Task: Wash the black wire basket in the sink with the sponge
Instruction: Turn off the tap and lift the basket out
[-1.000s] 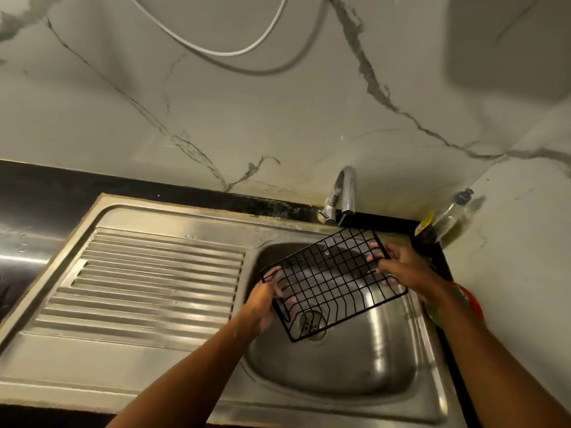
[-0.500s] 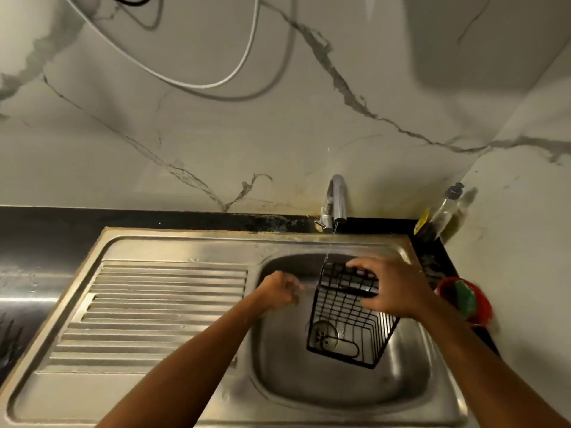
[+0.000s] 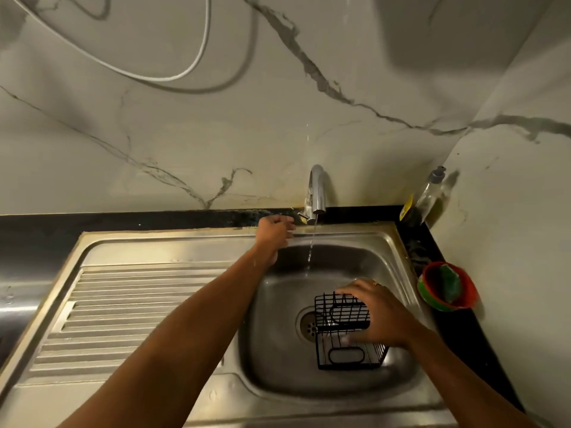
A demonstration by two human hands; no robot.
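Water's running, no scrubbing yet.
My right hand (image 3: 378, 315) grips the basket (image 3: 338, 312) in the sink (image 3: 275, 350), my left hand (image 3: 274, 229) pinches the tap lever (image 3: 302, 215); the sponge (image 3: 449, 284) is untouched.

The wire basket (image 3: 340, 310), lower right of centre, is a black grid. The sink (image 3: 355, 236) is silvery steel, its drainboard (image 3: 139, 304) ribbed in parallel lines. The wall (image 3: 185, 134) is pale marble, grey-veined. The desk (image 3: 123, 222) is black. At right, a red bowl (image 3: 432, 304) (green-rimmed) holds a green sponge (image 3: 449, 284).
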